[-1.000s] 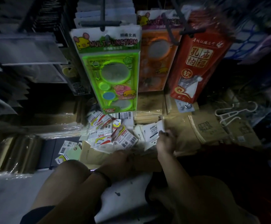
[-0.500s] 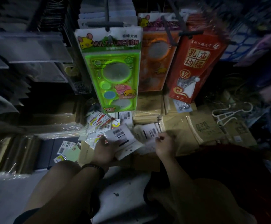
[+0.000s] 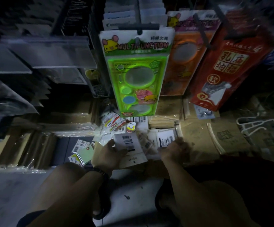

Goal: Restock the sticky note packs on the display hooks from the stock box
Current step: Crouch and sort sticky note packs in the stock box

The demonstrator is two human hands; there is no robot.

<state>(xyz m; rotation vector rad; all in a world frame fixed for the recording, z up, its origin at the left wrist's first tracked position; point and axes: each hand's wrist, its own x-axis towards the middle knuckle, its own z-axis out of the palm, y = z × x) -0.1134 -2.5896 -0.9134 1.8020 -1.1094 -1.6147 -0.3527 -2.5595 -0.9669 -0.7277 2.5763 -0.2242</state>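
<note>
A cardboard stock box (image 3: 98,145) on the floor holds a heap of small sticky note packs (image 3: 115,123). My left hand (image 3: 110,153) grips a white pack with barcodes (image 3: 129,143), face down, over the box. My right hand (image 3: 173,149) holds another white pack with a barcode label (image 3: 166,138) at the box's right side. Display hooks (image 3: 138,27) stick out above, carrying a green "Multifunction" stencil card (image 3: 136,71), an orange one (image 3: 180,63) and a red pack (image 3: 223,71). The scene is dim.
Two loose packs (image 3: 82,151) lie on a dark surface left of the box. Wrapped brown paper bundles (image 3: 34,141) line the floor at left and right (image 3: 214,136). A white hanger (image 3: 254,123) lies far right. My bare knees fill the foreground.
My left hand came up from the box's near edge and took a white pack. My right hand kept its pack and shifted slightly. The view moved closer to the hooks.
</note>
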